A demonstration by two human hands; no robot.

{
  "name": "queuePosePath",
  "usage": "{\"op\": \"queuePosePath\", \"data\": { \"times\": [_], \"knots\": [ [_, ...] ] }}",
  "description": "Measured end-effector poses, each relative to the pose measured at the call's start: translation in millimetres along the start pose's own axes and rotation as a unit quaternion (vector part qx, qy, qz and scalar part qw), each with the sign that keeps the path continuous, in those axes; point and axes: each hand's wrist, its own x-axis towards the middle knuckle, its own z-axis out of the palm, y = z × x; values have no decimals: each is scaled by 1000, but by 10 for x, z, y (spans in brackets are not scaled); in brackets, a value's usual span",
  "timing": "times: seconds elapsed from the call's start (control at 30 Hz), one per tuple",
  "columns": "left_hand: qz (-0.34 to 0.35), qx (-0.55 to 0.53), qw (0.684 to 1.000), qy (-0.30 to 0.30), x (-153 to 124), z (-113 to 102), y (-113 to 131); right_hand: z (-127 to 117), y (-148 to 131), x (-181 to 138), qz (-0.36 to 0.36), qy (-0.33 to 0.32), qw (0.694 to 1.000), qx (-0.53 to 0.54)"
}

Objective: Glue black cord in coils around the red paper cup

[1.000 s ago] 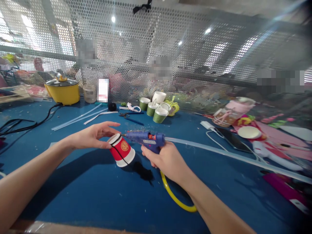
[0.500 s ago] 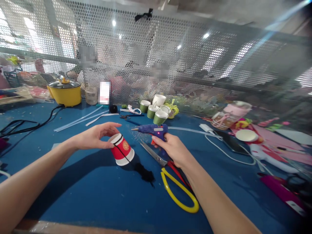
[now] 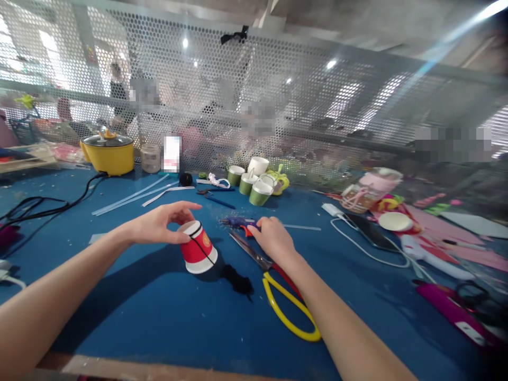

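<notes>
A red and white paper cup (image 3: 199,250) with a black cord across it and a gold emblem stands upside down on the blue tabletop. My left hand (image 3: 169,222) grips its upper left side, thumb in front and fingers arched over the back. Low over the table is a blue glue gun (image 3: 242,222) with an orange trigger, its nozzle pointing left. My right hand (image 3: 275,238) is curled round its handle, which it mostly hides. Large scissors (image 3: 291,312) with yellow and red handles lie under my right wrist. A fuzzy black piece (image 3: 237,279) rests right of the cup.
Green and white cups (image 3: 261,193) and pliers (image 3: 216,196) are farther back. A yellow electric pot (image 3: 109,156), glass jar (image 3: 151,159) and lit phone (image 3: 171,153) stand back left. On the right are a dark phone (image 3: 369,232) with a white cable and a purple power strip (image 3: 448,309).
My right hand has brought the glue gun down to the tabletop, where it now lies flatter. My left hand and the cup have stayed nearly in place.
</notes>
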Motion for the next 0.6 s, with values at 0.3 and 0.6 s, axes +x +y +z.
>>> {"op": "queuePosePath", "data": {
  "times": [0.3, 0.6],
  "knots": [
    [-5, 0, 1000, 0, 9, 55, 17, -49, -721, -674, -266, -68, 959, 67],
    [7, 13, 1000, -26, -8, 99, 72, -76, -757, -738, -206, -117, 954, 182]
  ]
}}
